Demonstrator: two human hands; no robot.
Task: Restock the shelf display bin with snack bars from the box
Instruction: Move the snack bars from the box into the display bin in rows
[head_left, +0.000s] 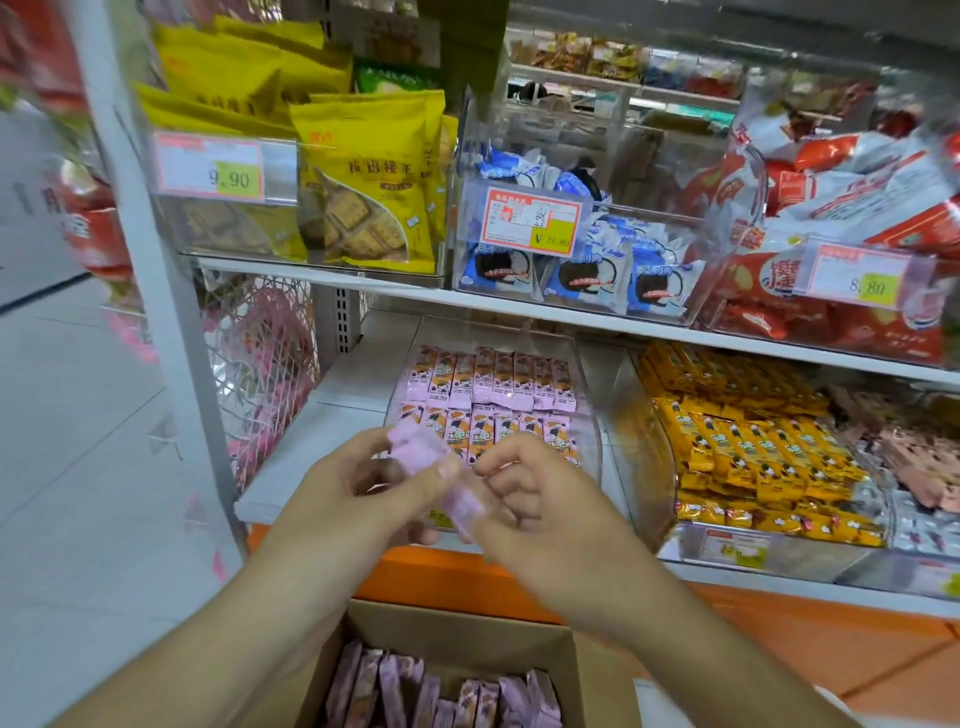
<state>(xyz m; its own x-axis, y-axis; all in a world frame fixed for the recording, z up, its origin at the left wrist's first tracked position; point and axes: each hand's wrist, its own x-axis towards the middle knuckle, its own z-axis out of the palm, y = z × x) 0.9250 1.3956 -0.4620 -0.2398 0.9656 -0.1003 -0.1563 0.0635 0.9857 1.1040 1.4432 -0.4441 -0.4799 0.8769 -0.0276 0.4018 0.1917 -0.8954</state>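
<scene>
Two hands meet in front of the lower shelf, and your fingers (447, 470) are curled round blurred pink snack bars (421, 449). Your left hand (353, 493) grips a bar near its upper end; your right hand (524, 499) pinches the lower part of the pink wrapping — whether that is one bar or several, the blur hides.

Just beyond your knuckles sits the clear display bin (584, 415) on the white shelf (291, 483), with two rows of the same pink bars standing side by side in it.

Below your wrists the cardboard box (582, 670) stands open, more pink bars packed on edge inside.

Right of the bin, another clear bin holds yellow bars (753, 441) — above, yellow cracker bags (363, 192), blue-and-white packets (613, 275) and red packets (831, 197) fill the upper shelf.
</scene>
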